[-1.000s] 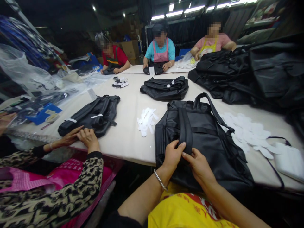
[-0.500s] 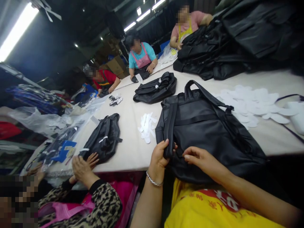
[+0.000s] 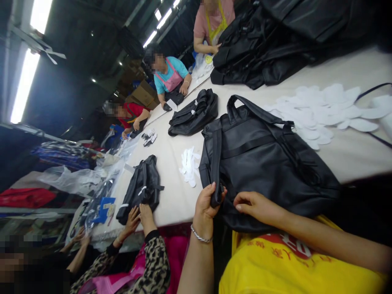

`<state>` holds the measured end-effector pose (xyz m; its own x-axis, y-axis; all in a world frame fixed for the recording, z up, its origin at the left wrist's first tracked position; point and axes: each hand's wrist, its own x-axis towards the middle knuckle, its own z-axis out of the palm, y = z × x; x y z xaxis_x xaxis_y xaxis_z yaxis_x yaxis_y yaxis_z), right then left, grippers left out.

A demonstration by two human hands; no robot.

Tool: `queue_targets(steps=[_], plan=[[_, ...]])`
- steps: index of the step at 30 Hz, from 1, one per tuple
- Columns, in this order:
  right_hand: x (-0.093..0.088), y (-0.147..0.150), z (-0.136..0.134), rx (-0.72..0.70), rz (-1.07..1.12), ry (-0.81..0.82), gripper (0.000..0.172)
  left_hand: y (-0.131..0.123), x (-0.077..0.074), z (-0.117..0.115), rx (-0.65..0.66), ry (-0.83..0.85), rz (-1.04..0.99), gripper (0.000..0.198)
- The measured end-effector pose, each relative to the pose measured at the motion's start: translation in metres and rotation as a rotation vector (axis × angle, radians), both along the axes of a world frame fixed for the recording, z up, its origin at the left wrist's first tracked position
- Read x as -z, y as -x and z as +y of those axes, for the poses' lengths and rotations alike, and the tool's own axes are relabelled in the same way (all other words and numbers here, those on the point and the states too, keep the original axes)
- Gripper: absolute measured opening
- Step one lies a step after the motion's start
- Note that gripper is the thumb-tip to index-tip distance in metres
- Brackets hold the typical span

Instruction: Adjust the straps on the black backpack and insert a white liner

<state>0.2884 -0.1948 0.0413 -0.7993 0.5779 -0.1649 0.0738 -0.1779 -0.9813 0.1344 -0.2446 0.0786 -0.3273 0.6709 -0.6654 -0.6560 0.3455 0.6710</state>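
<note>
A black leather-look backpack (image 3: 254,163) lies on the table in front of me, its strap side up. My left hand (image 3: 209,201) is wrapped round the lower end of its padded shoulder strap (image 3: 216,163). Over the lower part of the bag is my right hand (image 3: 255,206), with thumb and fingers bent together. Anything between those fingertips is hidden or too small to make out. The bag's second strap (image 3: 263,110) arches across its top.
White cut pieces lie in a small pile (image 3: 190,165) and a large pile (image 3: 318,110). Other black bags (image 3: 196,112) and a big black heap (image 3: 260,53) share the table (image 3: 174,179). At my left, a co-worker's hands (image 3: 139,218) touch another bag (image 3: 143,183). More people work opposite.
My view has tilted and shifted a little. My left hand keeps its grip on the strap; my right hand stays close to the bag. The neighbour's hands have moved onto their bag.
</note>
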Motion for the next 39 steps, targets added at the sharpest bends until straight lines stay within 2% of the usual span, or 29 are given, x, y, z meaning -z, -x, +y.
queue_targets(steps=[5,10,12,16,19,21,24,26,31,34,39], plan=[[-0.009,-0.01,0.007,-0.01,0.009,-0.055,0.011,-0.013,0.012,0.001,0.039,-0.023,0.207,0.029],[-0.023,-0.02,0.017,0.096,-0.042,-0.18,0.01,-0.018,0.011,0.003,0.031,-0.03,0.238,0.032],[-0.024,-0.016,0.018,0.106,-0.051,-0.085,0.01,-0.019,0.011,0.006,0.02,-0.033,0.238,0.031],[-0.025,-0.003,0.015,0.078,-0.11,0.231,0.018,-0.026,0.015,0.011,0.017,-0.091,0.2,0.028],[-0.028,0.004,0.016,0.111,-0.17,0.314,0.023,-0.031,0.018,0.014,0.01,-0.15,0.187,0.029],[-0.026,0.008,0.023,0.131,-0.194,0.219,0.024,-0.031,0.02,0.015,-0.012,-0.16,0.197,0.029],[-0.022,0.015,0.037,0.186,-0.189,-0.091,0.024,-0.029,0.018,0.017,-0.031,-0.162,0.21,0.029],[-0.021,0.021,0.044,0.207,-0.188,-0.21,0.023,-0.029,0.014,0.018,-0.026,-0.173,0.21,0.029],[-0.021,0.024,0.046,0.135,-0.237,-0.279,0.019,-0.026,0.007,0.019,0.021,-0.151,0.136,0.035],[-0.019,0.019,0.042,0.141,-0.287,-0.367,0.018,-0.025,0.006,0.02,0.049,-0.159,0.08,0.034],[-0.018,0.012,0.04,0.151,-0.315,-0.475,0.019,-0.028,0.006,0.021,0.011,-0.201,0.1,0.031]])
